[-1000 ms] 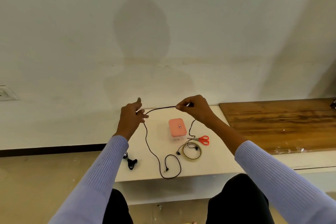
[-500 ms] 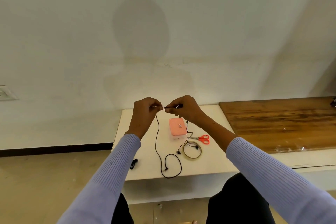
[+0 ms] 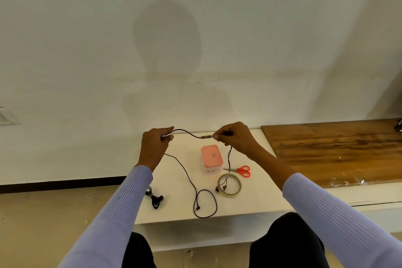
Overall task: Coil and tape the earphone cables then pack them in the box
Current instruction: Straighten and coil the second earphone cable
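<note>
Both hands up over the table (image 3: 256, 202), a black cable (image 3: 188, 132) strung between them. Left hand (image 3: 153, 148) pinches it at the fingertips, thumb against forefinger, other fingers curled. Right hand (image 3: 236, 139) pinches the other end of the span, thumb and forefinger closed on a thicker, lighter bit of the cable (inline piece, too blurred to say what).

Span between the two grips sags slightly, arching up near the left grip and dipping toward the right.

Below the left grip the cable drops to the table, runs toward the near edge and ends in a loose loop with the plug inside it. Below the right grip a second strand hangs down into the tape (image 3: 230, 185), with the earbuds lying at and inside the ring.

Box (image 3: 211, 157) sits on the table below and between the grips, nearer the right one, pink lid on. Scissors (image 3: 240, 171) are below the right grip, just right of the box, just beyond the tape (orange handles pointing right).

A second cable bundle (image 3: 154, 199) lies below the left grip at the table's left edge, beside the left sleeve. Wood board (image 3: 335, 150) is off to the right of the right hand.
</note>
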